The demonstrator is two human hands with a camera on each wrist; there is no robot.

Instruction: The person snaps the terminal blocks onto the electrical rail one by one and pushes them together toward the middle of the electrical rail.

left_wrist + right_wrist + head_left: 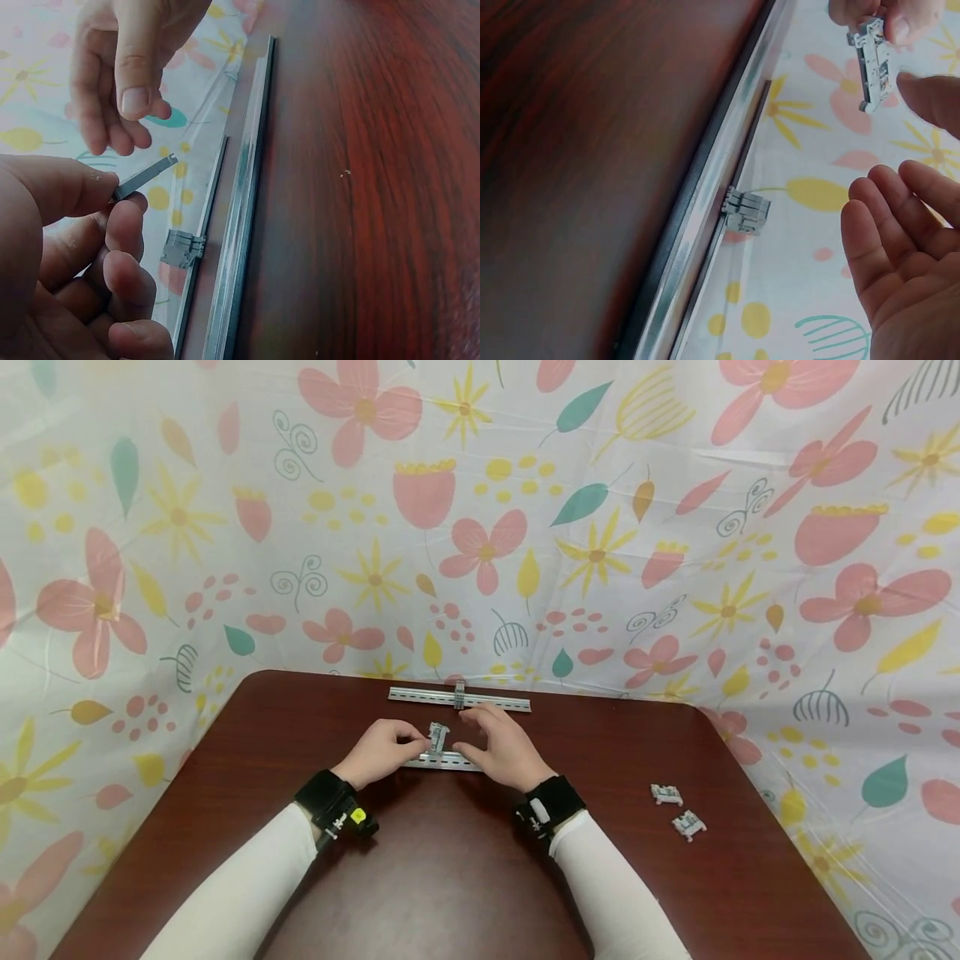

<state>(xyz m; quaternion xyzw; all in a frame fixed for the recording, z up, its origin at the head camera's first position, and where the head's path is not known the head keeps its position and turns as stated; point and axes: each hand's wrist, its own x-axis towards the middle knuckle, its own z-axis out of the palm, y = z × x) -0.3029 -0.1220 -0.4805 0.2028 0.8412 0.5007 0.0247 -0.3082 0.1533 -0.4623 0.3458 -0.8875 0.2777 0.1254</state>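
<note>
My left hand (381, 752) pinches a grey terminal block (438, 737) between thumb and fingertips, over the near DIN rail (442, 762). The left wrist view shows the block (144, 178) edge-on, its free end pointing away from the fingers. In the right wrist view its slotted broad side (871, 67) is visible, hanging from the left fingertips. My right hand (504, 750) is beside it with fingers loosely spread and nothing in them; the right wrist view shows the palm (919, 292) apart from the block.
Behind lies a second DIN rail (495, 702) with a small stack of terminal blocks (459, 695) clipped on it. Two loose terminal blocks, one farther (666, 793) and one nearer (688, 825), lie on the brown table (450, 877) at right. A flowered curtain (480, 527) hangs behind the table.
</note>
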